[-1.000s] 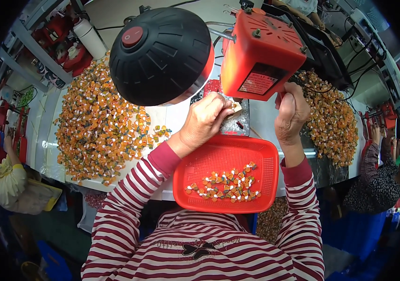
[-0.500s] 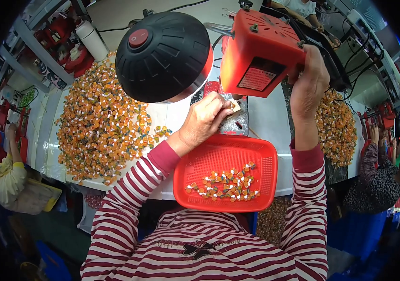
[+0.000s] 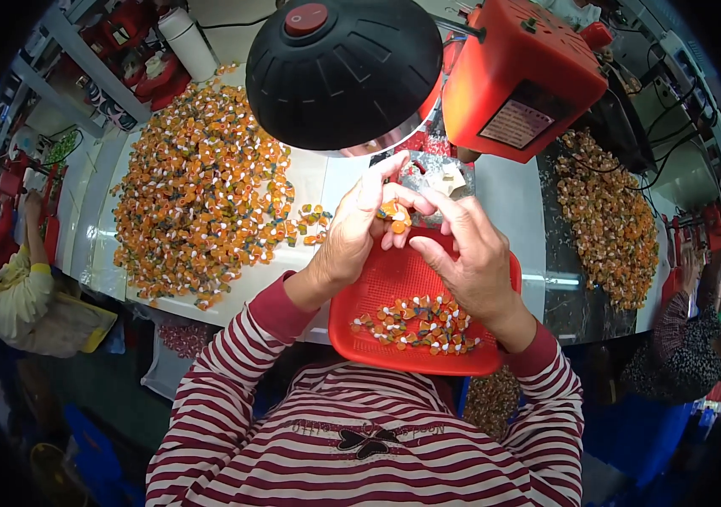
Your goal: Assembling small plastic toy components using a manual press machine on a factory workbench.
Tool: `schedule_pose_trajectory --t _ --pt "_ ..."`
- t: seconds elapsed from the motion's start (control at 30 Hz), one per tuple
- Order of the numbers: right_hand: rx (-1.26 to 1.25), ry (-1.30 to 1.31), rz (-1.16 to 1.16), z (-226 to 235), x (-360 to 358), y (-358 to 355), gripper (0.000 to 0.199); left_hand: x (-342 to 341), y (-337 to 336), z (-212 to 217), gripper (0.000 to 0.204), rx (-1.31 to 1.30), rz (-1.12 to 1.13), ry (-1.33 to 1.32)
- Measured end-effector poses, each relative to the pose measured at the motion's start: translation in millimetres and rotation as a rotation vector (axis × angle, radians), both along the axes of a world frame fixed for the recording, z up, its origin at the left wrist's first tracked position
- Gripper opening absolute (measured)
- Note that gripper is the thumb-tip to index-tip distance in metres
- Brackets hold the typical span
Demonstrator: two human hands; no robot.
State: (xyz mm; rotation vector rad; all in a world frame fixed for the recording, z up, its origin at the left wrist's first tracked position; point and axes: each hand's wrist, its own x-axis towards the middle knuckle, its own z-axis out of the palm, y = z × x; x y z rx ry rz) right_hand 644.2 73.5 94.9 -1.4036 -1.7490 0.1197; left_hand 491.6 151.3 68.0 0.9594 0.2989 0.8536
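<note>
Over the red mesh basket [image 3: 508,283], my left hand [image 3: 356,228] is turned palm up, its fingers curled around a few small orange pieces [image 3: 395,216]. My right hand [image 3: 478,262] faces it from the right, thumb and fingers apart, fingertips close to those pieces. I see nothing held in the right hand. Inside the basket lies a loose layer of small orange, white and dark green pieces [image 3: 419,325]. Just beyond my fingers, a pale block [image 3: 446,179] sits on the speckled work plate of a red bench machine [image 3: 516,80].
A black domed housing [image 3: 343,76] with a red switch overhangs the work plate. Large heaps of similar pieces lie at left [image 3: 204,194] and right [image 3: 609,228]. A white bottle [image 3: 187,44] stands at the far left. Other people sit at both sides.
My right hand has left the red machine's side and come down beside my left. My left hand has come off the pale block and turned up, now showing orange pieces. The view has shifted.
</note>
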Motion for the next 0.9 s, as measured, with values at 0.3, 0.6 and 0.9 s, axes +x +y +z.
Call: schedule_pose_trajectory --t 0.3,0.6,0.9 --pt "0.009 -0.086 0.067 -13 14 3 0.035 15 -7 -8 0.038 -0.008 -0.054 0.102" --pt "-0.163 0.029 0.095 -15 27 5 0.029 23 -6 -8 0.025 0.221 0.086 0.222" --pt "-0.148 0.013 0.07 -16 45 4 0.025 28 12 2 0.014 0.984 0.221 0.527"
